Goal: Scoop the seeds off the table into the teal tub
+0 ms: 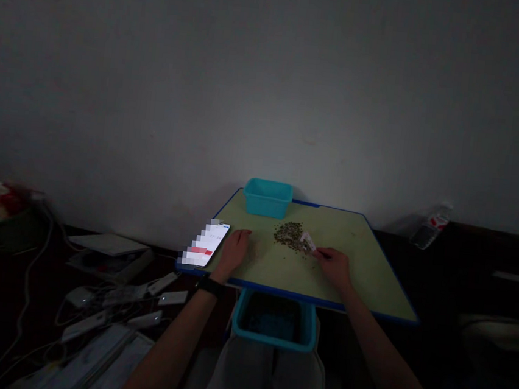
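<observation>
My left hand [236, 248] lies on the left part of the low table [366, 278], fingers stretched out, holding nothing. Close beside it is a phone [206, 244] with a lit screen. A loose pile of small brown grains or seeds [288, 234] is spread over the middle of the tabletop. At the pile's right edge, my right hand [334, 266] is closed on a small pale, angled strip [309, 242]; its exact kind is too blurred to tell. The strip's far end touches or overlaps the grains.
A turquoise basin [267, 206] stands at the table's back left, against the wall. Another turquoise basin [273, 341] sits on my lap under the front edge, its contents dark. Cables and power strips [149, 294] clutter the left floor. A plastic bottle [430, 228] is at right.
</observation>
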Demonstrator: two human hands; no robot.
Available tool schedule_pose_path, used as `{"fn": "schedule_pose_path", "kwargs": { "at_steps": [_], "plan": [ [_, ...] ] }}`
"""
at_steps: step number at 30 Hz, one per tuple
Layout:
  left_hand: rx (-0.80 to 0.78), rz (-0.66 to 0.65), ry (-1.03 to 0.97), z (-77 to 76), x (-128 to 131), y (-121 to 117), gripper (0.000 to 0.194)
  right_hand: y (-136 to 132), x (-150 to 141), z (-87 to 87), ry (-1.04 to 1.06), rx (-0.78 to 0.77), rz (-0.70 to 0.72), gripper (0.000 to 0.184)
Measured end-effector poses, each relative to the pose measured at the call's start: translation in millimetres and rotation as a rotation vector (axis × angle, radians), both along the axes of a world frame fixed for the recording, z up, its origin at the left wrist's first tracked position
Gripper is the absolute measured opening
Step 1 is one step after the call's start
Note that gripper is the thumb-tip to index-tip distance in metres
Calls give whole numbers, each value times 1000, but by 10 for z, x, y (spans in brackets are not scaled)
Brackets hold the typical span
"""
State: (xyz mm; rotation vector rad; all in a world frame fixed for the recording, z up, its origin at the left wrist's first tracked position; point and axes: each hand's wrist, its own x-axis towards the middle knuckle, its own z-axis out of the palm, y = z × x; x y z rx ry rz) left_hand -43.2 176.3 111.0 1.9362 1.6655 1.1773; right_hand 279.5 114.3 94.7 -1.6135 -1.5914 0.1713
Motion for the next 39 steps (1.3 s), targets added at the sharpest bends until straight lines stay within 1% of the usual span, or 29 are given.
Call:
{"fn": "schedule_pose_path", "kwargs": {
  "at_steps": [6,11,15,20,23,26,28,31,35,39],
  "plan": [
    [-5,6,3,8,-16,-87,42,-30,-44,4,25,46,1,21],
    [41,-34,38,5,-31,-224,41,-30,-127,-5,-60,21,23,21],
    [89,-12,52,-31,-43,-295,37,-52,-139,18,-106,13,36,20],
    [141,50,67,-37,-61,-336,31,-107,-130,70,-1,57,20,20],
    [145,95,77,-10,-61,-350,30,-150,-184,85,42,65,103,19],
    [131,104,101,9,-45,-353,30,-195,-281,78,39,67,205,19],
    [119,100,119,8,-34,-354,30,-217,-345,68,11,49,257,19],
    [95,84,143,-7,-31,-368,35,-227,-396,51,-59,9,299,20],
    [68,55,164,-19,-46,-403,46,-207,-337,33,-105,-7,265,21],
    [59,41,164,-13,-52,-423,50,-188,-206,42,-96,-18,191,20]
  ]
}}
